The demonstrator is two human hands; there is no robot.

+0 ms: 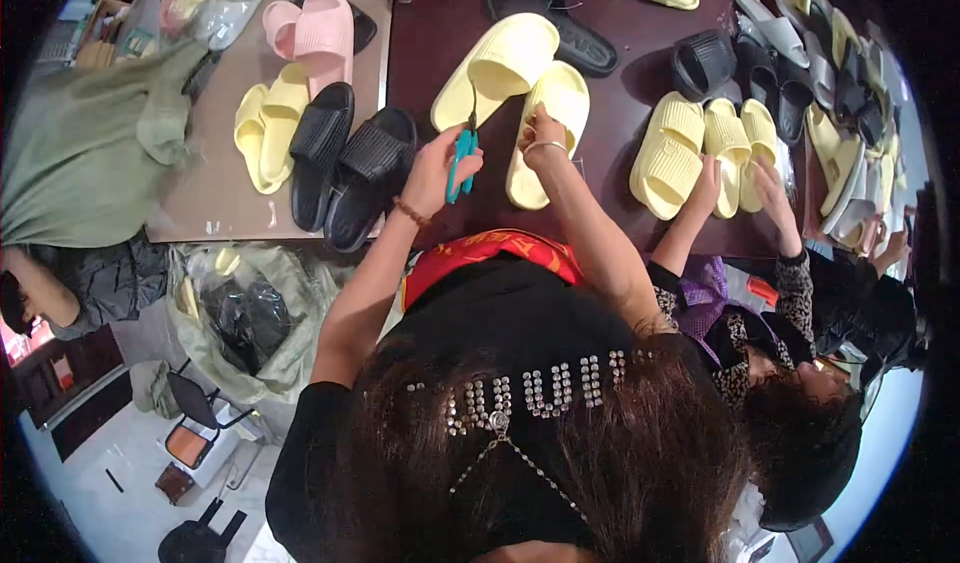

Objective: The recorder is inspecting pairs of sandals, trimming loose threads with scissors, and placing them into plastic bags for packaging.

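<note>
My left hand point(432, 169) is closed around scissors point(461, 166) with teal handles. Their blades point away from me, against the inner sole of a pale yellow slide slipper point(512, 51) lying tilted on the dark table. A second yellow slipper point(562, 93) lies just right of it. On that one, my right hand point(543, 141) has its fingers bent, gripping at its left side; the fingertips are partly hidden. To the left of my left hand sits a pair of black slippers point(372, 163).
Pink slippers point(325, 38) and a yellow pair point(272, 123) lie on the lighter tabletop point(200, 208) at left. At right, a co-worker's hands point(770, 198) touch yellow slippers point(668, 153). Many slippers pile up at far right. A large sack point(300, 293) stands below the table's left edge.
</note>
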